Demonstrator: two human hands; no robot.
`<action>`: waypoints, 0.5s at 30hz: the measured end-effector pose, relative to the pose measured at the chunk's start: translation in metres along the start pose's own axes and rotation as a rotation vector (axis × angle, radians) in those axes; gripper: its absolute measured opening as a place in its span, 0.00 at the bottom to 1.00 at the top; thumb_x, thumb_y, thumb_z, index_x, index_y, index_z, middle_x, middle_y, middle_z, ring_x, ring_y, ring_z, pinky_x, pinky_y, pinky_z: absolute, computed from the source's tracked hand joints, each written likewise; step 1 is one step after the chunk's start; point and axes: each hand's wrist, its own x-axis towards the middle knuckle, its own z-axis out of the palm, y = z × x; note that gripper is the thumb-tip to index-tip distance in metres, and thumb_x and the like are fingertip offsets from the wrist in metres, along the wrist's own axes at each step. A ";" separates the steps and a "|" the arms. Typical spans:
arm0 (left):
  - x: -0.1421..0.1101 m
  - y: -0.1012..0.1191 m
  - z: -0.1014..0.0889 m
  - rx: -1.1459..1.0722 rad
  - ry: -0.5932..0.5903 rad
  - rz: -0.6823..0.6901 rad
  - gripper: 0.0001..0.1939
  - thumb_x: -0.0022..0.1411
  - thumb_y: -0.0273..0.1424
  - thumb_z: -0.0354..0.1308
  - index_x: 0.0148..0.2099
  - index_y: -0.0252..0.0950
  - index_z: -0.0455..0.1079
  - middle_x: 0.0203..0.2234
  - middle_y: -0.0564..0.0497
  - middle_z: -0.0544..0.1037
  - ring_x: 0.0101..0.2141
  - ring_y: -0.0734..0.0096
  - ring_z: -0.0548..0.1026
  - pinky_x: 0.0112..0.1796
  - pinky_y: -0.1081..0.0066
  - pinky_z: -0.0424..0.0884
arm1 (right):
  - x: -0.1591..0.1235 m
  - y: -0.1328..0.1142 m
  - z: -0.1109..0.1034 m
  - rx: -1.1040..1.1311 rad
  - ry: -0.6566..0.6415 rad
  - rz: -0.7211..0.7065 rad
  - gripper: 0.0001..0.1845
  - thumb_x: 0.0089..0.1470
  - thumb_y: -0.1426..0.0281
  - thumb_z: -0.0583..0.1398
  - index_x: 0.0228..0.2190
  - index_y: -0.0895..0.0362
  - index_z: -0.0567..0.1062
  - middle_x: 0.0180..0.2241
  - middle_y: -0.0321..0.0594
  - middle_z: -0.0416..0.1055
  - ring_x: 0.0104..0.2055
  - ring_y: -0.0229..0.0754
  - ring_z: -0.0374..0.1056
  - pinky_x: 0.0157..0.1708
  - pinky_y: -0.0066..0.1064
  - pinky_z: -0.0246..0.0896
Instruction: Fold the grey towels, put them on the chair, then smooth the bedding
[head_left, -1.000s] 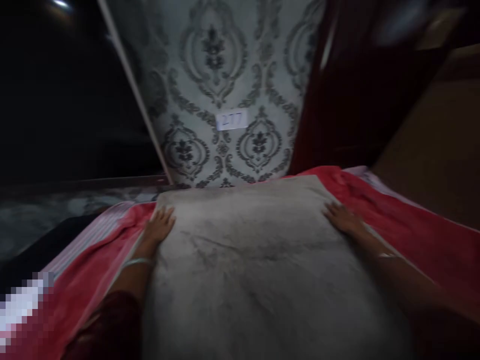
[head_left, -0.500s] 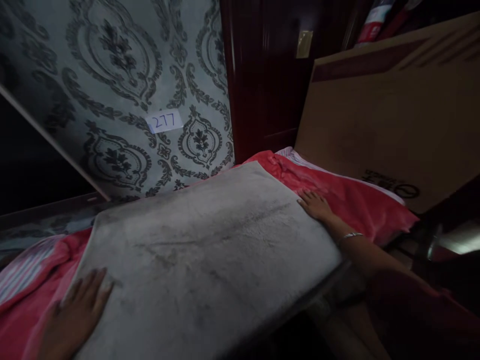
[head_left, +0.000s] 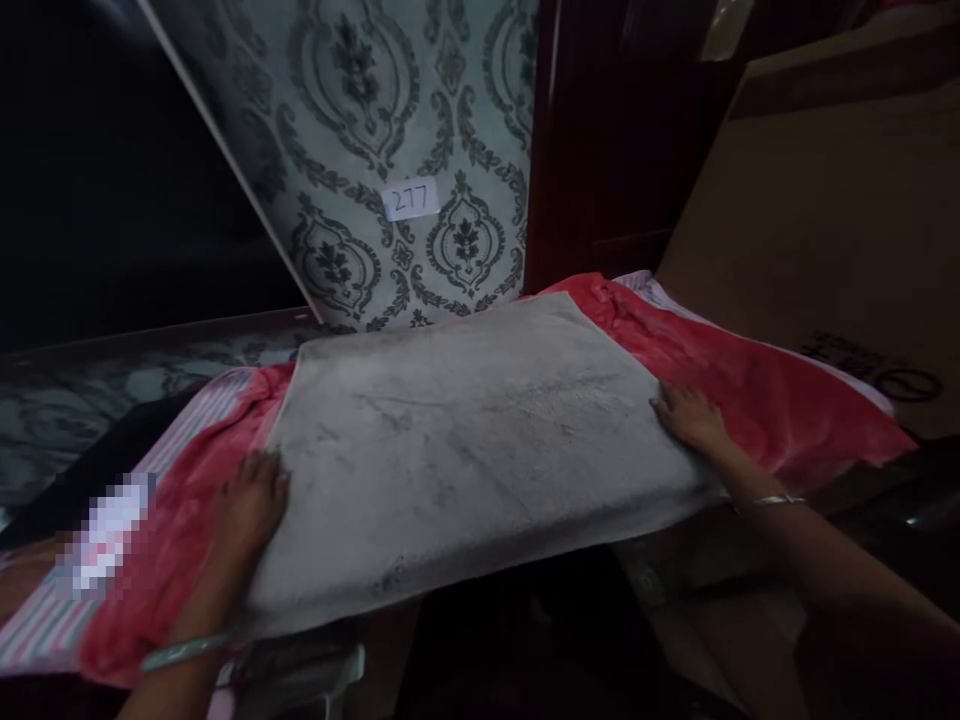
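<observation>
A grey fluffy mat (head_left: 465, 440) with dark smudges lies spread on a red blanket (head_left: 757, 370). My left hand (head_left: 251, 505) rests on the mat's left edge, fingers curled onto the pile. At the mat's right edge, my right hand (head_left: 686, 415) lies with fingers stretched flat. Both wrists wear thin bangles. The mat's near edge hangs a little past the surface below it.
Patterned wallpaper with a small label reading 277 (head_left: 410, 199) stands behind. A dark red wooden door (head_left: 600, 150) is at the back right. A large cardboard sheet (head_left: 825, 220) leans on the right. A striped cloth (head_left: 187, 440) lies under the blanket's left side.
The view swung back leftward and down. My left hand moved up along the mat's left edge and my right hand stayed at the right edge. The mat lies flatter.
</observation>
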 end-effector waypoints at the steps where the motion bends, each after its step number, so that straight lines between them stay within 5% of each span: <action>1: -0.001 0.010 0.002 0.005 0.017 0.013 0.25 0.71 0.38 0.40 0.63 0.34 0.65 0.63 0.39 0.65 0.63 0.53 0.61 0.59 0.52 0.62 | -0.006 -0.012 -0.001 -0.011 0.005 -0.006 0.33 0.65 0.55 0.42 0.63 0.57 0.63 0.65 0.54 0.58 0.67 0.63 0.51 0.58 0.62 0.55; 6: -0.002 0.081 0.013 -0.009 -0.083 0.165 0.30 0.70 0.41 0.42 0.70 0.39 0.55 0.70 0.43 0.53 0.69 0.52 0.49 0.64 0.46 0.50 | -0.047 -0.107 0.000 -0.025 -0.058 -0.347 0.33 0.66 0.54 0.40 0.66 0.50 0.60 0.69 0.46 0.50 0.70 0.60 0.44 0.61 0.63 0.49; 9: -0.006 0.096 0.019 -0.015 -0.181 0.170 0.31 0.71 0.42 0.41 0.72 0.41 0.49 0.71 0.47 0.48 0.70 0.53 0.45 0.64 0.45 0.48 | -0.066 -0.147 0.006 -0.035 -0.120 -0.500 0.32 0.66 0.55 0.41 0.67 0.47 0.57 0.70 0.40 0.47 0.71 0.56 0.43 0.64 0.58 0.45; 12: -0.009 0.072 0.024 -0.007 -0.180 0.059 0.32 0.71 0.43 0.39 0.73 0.41 0.47 0.72 0.46 0.47 0.70 0.52 0.45 0.64 0.44 0.49 | -0.067 -0.138 0.008 -0.056 -0.113 -0.486 0.33 0.66 0.55 0.42 0.67 0.49 0.56 0.70 0.38 0.47 0.71 0.53 0.44 0.66 0.53 0.44; 15: -0.012 0.031 0.027 -0.008 -0.109 -0.103 0.32 0.71 0.42 0.37 0.72 0.39 0.49 0.71 0.44 0.50 0.69 0.49 0.50 0.62 0.42 0.54 | -0.052 -0.097 0.003 -0.067 -0.097 -0.352 0.34 0.65 0.55 0.42 0.67 0.52 0.57 0.70 0.41 0.49 0.70 0.55 0.46 0.65 0.53 0.46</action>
